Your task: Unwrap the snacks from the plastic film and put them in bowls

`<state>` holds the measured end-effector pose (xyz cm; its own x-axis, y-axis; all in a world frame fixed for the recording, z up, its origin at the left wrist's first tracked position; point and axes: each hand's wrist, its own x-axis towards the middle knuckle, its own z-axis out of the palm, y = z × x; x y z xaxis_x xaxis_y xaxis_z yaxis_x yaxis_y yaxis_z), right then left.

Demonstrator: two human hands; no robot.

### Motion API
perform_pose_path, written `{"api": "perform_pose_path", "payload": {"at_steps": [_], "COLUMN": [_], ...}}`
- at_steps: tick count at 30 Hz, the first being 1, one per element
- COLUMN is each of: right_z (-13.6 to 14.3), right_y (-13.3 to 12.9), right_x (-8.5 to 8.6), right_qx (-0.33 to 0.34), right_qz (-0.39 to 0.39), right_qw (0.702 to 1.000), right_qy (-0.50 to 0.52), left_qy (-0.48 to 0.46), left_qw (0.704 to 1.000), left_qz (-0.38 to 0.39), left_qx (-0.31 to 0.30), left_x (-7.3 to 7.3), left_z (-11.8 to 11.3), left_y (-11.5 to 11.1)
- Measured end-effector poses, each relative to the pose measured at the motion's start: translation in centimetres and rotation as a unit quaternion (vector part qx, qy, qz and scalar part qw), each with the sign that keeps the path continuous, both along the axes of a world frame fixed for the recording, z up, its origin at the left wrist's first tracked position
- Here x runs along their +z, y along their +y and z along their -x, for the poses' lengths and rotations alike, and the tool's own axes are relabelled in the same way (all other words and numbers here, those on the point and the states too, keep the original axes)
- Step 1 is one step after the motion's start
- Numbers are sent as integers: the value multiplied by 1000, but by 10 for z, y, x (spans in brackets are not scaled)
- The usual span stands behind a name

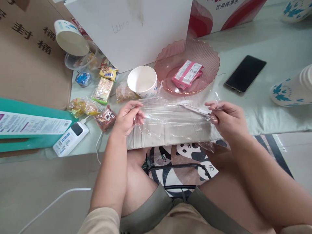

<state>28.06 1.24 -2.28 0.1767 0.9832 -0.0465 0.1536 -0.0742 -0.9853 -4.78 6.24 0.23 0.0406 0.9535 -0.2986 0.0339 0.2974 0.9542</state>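
A thin clear plastic sheet or bag (168, 122) is stretched between my two hands, just over the front edge of the table. My left hand (129, 118) pinches its left end, fingers curled. At the other end my right hand (225, 117) is closed on the plastic, thumb against the fingers. A slim white stick-like object (198, 111) runs up to my right fingertips; whether it is held or lies behind the plastic I cannot tell. Beyond the sheet stand a white paper cup (142, 81) and a pink scalloped bowl (165, 61) containing pink-and-white packets (187, 74).
Wrapped snacks (103, 90) lie at left beside a white power bank (70, 139) with a cable and a green container (29, 125). A tilted paper cup (70, 39) rests near cardboard boxes. A phone (245, 74) and stacked paper cups (290, 89) are at right.
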Motion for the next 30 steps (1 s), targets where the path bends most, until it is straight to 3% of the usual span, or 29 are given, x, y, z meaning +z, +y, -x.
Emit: {"api": "perform_pose_path", "payload": {"at_steps": [4,10,14,20,30], "right_z": [1,-2,-4,-1,0], "right_y": [3,1,0,-2,0], "right_x": [5,13,5,3,6], "right_qx": [-33,-22,-11,-26,24], "right_qz": [-6,-6,-35,-9,-22], "right_qw": [992,983,989,1000,999], "right_qy": [124,180,146,-11,7], "left_qy": [-66,-95,-44,-2,-70], "left_qw": [997,995,998,997,997], "left_qz": [-25,2,12,-43,0], "left_qx": [17,33,41,56,29], "left_x": [6,4,-4,-9,2], "left_z": [2,7,6,0,0], "left_y": [2,9,12,9,9]}}
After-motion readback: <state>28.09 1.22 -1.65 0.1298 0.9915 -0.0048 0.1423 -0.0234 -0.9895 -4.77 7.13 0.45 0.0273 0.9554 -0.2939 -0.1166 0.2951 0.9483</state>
